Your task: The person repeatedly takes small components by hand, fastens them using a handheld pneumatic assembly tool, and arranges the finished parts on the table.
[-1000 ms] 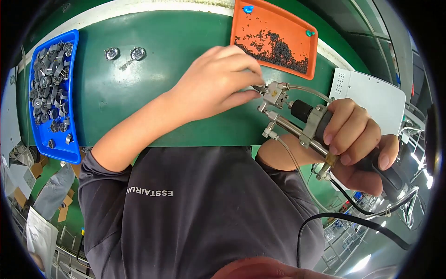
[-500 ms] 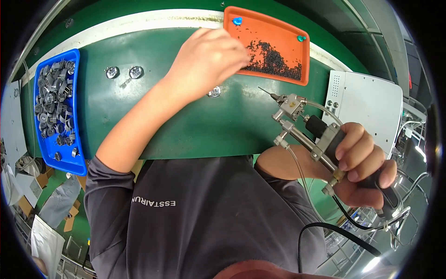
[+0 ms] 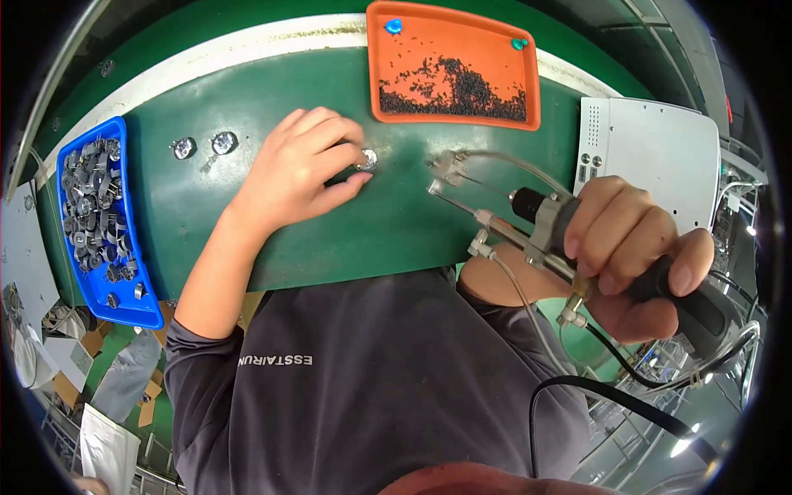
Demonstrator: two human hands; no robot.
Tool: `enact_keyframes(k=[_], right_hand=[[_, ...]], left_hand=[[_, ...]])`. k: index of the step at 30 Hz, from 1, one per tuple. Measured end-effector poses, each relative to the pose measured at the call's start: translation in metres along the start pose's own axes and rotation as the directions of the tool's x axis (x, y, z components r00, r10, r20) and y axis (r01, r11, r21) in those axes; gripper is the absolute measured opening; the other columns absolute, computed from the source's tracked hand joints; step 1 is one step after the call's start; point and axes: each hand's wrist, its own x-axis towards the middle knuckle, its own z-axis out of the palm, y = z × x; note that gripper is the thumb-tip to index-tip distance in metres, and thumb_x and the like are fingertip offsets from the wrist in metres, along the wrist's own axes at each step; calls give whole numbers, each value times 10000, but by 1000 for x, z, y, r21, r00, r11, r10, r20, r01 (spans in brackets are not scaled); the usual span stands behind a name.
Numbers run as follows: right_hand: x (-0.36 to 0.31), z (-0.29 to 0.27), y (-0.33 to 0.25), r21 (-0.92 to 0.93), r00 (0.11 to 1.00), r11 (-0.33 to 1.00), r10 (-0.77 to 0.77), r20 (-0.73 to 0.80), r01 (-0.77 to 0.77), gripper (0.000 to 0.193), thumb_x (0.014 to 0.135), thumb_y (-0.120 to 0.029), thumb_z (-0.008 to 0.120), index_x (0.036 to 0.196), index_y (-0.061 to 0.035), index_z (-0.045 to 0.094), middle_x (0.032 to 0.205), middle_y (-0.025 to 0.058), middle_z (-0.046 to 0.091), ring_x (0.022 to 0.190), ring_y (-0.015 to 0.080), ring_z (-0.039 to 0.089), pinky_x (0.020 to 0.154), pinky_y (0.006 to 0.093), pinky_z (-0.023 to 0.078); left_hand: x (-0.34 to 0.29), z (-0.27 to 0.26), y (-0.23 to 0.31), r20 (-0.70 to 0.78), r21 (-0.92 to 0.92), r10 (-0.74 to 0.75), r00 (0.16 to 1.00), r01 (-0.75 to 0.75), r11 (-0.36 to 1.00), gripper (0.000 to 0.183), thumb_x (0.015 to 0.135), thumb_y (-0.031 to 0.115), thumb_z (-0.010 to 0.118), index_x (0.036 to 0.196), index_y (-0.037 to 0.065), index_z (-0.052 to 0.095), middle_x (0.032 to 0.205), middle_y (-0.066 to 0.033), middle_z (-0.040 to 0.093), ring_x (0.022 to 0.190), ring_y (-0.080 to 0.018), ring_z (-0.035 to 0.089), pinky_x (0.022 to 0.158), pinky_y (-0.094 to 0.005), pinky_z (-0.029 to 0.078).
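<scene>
Works at a green table [image 3: 388, 239], with an orange tray [image 3: 462, 41] of small black pieces [image 3: 470, 87] lying across the pale strip of the far edge. Has the left hand [image 3: 309, 169] in front of this orange tray and a little to its left, beside a silver round part [image 3: 370, 160] on the green top. Bends the thumb and the forefinger toward this part, with a gap between them and the fingertips at its left side; cannot tell about a real pinch or only a light touch. Grips with the right hand [image 3: 631, 247], in front of the orange tray and to its right, a metal hand tool [image 3: 544, 227] with thin hoses, with fingers wrapped closely around the dark handle. Points the blurred front end of the tool leftward, in front of the orange tray's near edge and apart from the silver round part. Has green surface between this front end and the left hand, and a broader stretch from the orange tray down to the table's near edge. Shows, well left of the orange tray, two more silver parts [image 3: 224, 143], then a blue tray [image 3: 124, 309] with many grey round parts [image 3: 91, 194]. Has narrower room right of the orange tray, because of a white box [image 3: 648, 153] near the right hand.
</scene>
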Motion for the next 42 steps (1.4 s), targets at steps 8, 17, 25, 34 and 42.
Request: enact_keyframes(k=[8, 17, 25, 34, 42], right_hand=[[1, 3, 4, 15, 996, 996, 88, -3, -88, 371, 1011, -463, 638, 1226, -170, 566, 746, -10, 543, 611, 135, 522, 587, 314, 437], [4, 8, 21, 89, 995, 992, 93, 20, -94, 384, 999, -479, 654, 1203, -163, 576, 736, -6, 547, 603, 138, 521, 583, 314, 436], [4, 18, 17, 131, 1000, 991, 6, -7, -5, 408, 986, -490, 672, 1196, -152, 579, 741, -12, 566, 603, 124, 534, 585, 277, 443], [0, 21, -7, -94, 968, 986, -155, -197, 139, 374, 1008, -447, 657, 1176, -157, 493, 731, 0, 555, 600, 154, 552, 531, 291, 461], [2, 14, -1, -11, 971, 980, -197, -136, 197, 400, 964, -428, 731, 1148, -147, 514, 716, -17, 590, 552, 116, 581, 518, 256, 500]], left_hand=[[0, 13, -5, -19, 30, 15, 1000, -15, 999, 164, 784, 160, 803, 915, 94, 731, 1022, 29, 689, 917, -184, 623, 769, -341, 469], [-2, 25, -2, -61, 46, 31, 998, -28, 999, 165, 775, 193, 818, 890, 91, 757, 1063, 29, 715, 932, -170, 629, 764, -338, 476], [26, 28, 22, -249, -16, 57, 967, -63, 998, 248, 719, 142, 854, 935, 75, 751, 1067, -20, 740, 934, -234, 670, 792, -379, 508], [50, 25, 26, -299, -63, 108, 948, -132, 989, 247, 723, 99, 834, 951, 71, 745, 1049, -14, 755, 938, -218, 686, 816, -364, 516], [61, 26, 13, -85, -359, 175, 981, -194, 913, 180, 793, 97, 809, 954, 75, 732, 970, -23, 737, 931, -231, 683, 858, -380, 516]])
